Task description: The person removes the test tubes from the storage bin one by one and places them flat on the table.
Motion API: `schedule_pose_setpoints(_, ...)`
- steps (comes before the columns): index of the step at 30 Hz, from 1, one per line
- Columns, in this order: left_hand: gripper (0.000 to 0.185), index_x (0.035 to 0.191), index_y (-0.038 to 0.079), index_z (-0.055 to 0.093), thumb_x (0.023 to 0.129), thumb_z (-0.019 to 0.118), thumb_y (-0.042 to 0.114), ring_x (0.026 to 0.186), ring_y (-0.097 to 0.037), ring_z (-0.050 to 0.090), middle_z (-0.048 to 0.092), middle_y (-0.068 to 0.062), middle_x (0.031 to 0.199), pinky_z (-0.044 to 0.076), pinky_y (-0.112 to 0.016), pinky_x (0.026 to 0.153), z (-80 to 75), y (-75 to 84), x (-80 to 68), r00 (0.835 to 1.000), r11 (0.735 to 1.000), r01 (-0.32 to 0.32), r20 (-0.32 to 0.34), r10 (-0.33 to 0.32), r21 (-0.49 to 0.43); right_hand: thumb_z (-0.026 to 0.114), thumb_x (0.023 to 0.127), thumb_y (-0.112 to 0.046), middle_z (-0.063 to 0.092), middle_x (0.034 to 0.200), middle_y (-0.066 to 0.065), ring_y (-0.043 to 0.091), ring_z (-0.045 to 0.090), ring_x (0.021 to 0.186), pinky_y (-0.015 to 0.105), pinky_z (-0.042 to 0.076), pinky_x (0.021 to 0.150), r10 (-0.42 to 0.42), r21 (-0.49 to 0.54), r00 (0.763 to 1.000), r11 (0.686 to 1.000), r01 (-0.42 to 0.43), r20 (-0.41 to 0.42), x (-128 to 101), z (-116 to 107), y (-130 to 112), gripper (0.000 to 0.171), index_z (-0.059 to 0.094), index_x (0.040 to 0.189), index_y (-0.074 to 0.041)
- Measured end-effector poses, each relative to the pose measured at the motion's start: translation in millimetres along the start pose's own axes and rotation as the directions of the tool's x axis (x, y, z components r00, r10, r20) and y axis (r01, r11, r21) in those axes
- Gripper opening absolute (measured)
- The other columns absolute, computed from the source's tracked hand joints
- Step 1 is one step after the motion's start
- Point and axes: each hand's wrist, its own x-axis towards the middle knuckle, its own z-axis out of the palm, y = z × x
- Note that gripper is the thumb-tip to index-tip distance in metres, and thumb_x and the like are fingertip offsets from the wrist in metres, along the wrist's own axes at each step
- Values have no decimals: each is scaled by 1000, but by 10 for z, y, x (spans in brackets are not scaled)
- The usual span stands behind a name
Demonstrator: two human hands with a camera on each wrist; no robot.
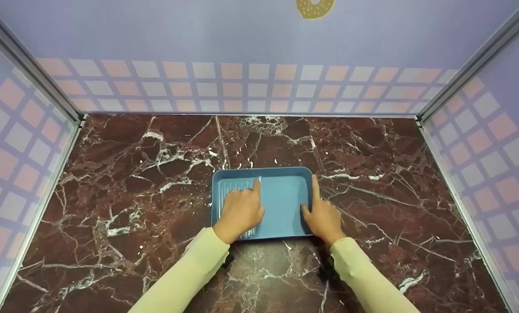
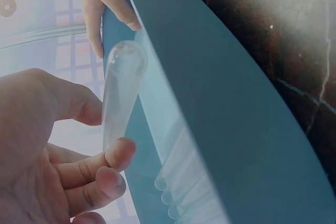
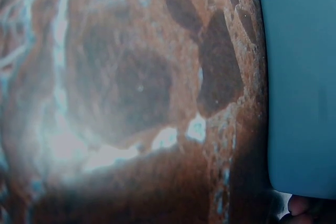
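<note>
A blue rectangular tray (image 1: pixel 285 204) lies on the marble-patterned surface. Several clear test tubes (image 1: pixel 233 186) lie side by side in its left part, their rounded ends visible in the left wrist view. Over the tray, my left hand (image 1: pixel 242 213) pinches one clear test tube (image 2: pixel 123 90) between thumb and fingers, its rounded end upward in the left wrist view. My right hand (image 1: pixel 324 218) grips the tray's right wall, thumb inside and index finger stretched along the outside. In the right wrist view only fingertips (image 3: pixel 300 206) show, below the tray's corner.
The dark red marble surface (image 1: pixel 124 195) has white veins and spreads around the tray. Lilac panels with pink and white squares (image 1: pixel 259 87) enclose it at the back and both sides, joined by metal corner posts. A doughnut picture (image 1: pixel 315 8) is on the back panel.
</note>
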Motion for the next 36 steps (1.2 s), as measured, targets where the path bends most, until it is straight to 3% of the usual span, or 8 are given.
schedule_pose_setpoints(10, 60, 131, -5, 53, 75, 57, 15, 40, -15, 35, 48, 1, 48, 22, -31, 42, -51, -19, -17, 999, 1000, 21, 33, -21, 3, 58, 92, -38, 71, 83, 22, 38, 66, 69, 53, 48, 62, 12, 8, 1000, 1000, -12, 4, -12, -8, 3, 83, 8, 157, -23)
schedule_pose_setpoints(19, 57, 126, -6, 56, 72, 59, 13, 39, -13, 30, 48, 1, 46, 18, -30, 41, -89, -37, -48, 998, 1000, -9, -65, 9, 5, 59, 92, -36, 71, 80, 20, 34, 64, 62, 49, 46, 56, -9, 25, 1000, 1000, 9, -13, -11, 9, 14, 83, 9, 157, -24)
schedule_pose_setpoints(29, 60, 131, -5, 53, 74, 57, 14, 41, -14, 32, 47, 1, 48, 22, -31, 44, -118, -53, -59, 1000, 1000, 25, 7, -25, -5, 60, 92, -36, 71, 83, 22, 37, 66, 68, 52, 47, 60, 6, 28, 1000, 1000, -6, -8, -9, 5, 5, 83, 10, 157, -23)
schedule_pose_setpoints(36, 59, 130, -6, 54, 74, 58, 14, 41, -14, 32, 48, 1, 49, 22, -30, 44, -139, -68, -76, 1000, 1000, 19, -21, -19, 2, 59, 92, -38, 71, 83, 22, 37, 66, 69, 51, 47, 60, 5, 20, 1000, 1000, -5, -1, -5, -1, 3, 83, 9, 157, -24)
